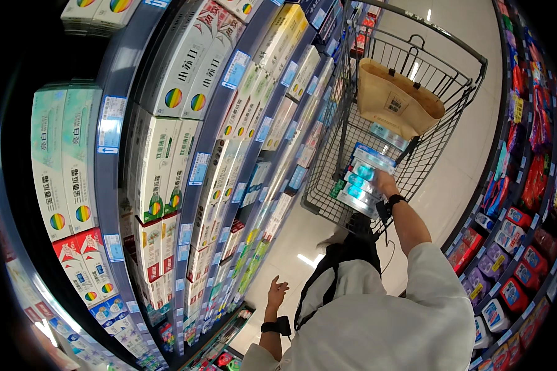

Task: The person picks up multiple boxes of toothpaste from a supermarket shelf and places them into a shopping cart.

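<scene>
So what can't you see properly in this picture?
- Head view: the right hand is in the shopping cart on the blue boxes; its fingers are hidden, so the grip is unclear.
- The cart's wheels are hidden behind the person's white top.
- The tan bag's inside is out of sight.
- Items near the picture's edge are bent and blurred.
- The left hand is open, holding nothing.

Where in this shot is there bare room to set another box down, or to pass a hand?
The shopping cart has open mesh floor beyond the blue boxes, below the tan bag. The aisle floor beside it is bare. The left shelves are packed tight. The right hand rests on the boxes; the left hand hangs open.
</scene>
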Demonstrator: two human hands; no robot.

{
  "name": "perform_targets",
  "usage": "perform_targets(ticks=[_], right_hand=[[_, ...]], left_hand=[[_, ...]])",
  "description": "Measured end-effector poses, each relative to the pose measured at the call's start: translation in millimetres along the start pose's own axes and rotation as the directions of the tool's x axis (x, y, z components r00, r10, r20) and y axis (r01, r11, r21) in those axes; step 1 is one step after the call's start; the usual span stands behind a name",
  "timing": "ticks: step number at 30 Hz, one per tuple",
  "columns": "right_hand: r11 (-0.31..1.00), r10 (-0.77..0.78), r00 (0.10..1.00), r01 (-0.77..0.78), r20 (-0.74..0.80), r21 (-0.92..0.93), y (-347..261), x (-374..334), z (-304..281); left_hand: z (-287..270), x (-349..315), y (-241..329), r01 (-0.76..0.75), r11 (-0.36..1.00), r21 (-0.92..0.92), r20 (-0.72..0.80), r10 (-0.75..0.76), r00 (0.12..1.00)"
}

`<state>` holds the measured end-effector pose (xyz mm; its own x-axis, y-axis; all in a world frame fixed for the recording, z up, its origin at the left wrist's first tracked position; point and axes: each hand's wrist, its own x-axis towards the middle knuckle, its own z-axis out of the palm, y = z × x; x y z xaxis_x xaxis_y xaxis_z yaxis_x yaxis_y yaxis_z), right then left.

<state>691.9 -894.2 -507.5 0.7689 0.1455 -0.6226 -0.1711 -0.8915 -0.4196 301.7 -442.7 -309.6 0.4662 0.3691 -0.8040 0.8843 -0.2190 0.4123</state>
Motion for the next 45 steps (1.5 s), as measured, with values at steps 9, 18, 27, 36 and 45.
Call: perform_targets(ticks=[9,18,27,36,45], right_hand=[[0.96,0.006,0.992,0.029,-0.122,0.277,20,-2,41],[0.974,0.191,0.832,-0.096,-0.521,0.204,-9,-61,46],[0.988,-0.009,0.86,0.085,-0.511,0.126,-51,-146,123],[0.998,0.005,0.993,0.003,-0.119,0.062,-56,-158,160],[0.994,0.102,0.979,-0.091,-0.176,0.066,-111,-200,169]], left_hand=[[5,-7,-3,0.125,0.985,-0.118,0.059,-0.119,0.991],[19,5,-13,0.094,0.976,-0.196,0.1,-0.076,0.992],[22,3,-63,0.044,0.951,-0.306,0.06,-0.027,0.998],[3,-29,-156,-0.04,0.861,-0.507,-0.068,0.007,0.998],[6,-39,-293,0.087,0.666,-0.741,-0.023,-0.155,0.988]])
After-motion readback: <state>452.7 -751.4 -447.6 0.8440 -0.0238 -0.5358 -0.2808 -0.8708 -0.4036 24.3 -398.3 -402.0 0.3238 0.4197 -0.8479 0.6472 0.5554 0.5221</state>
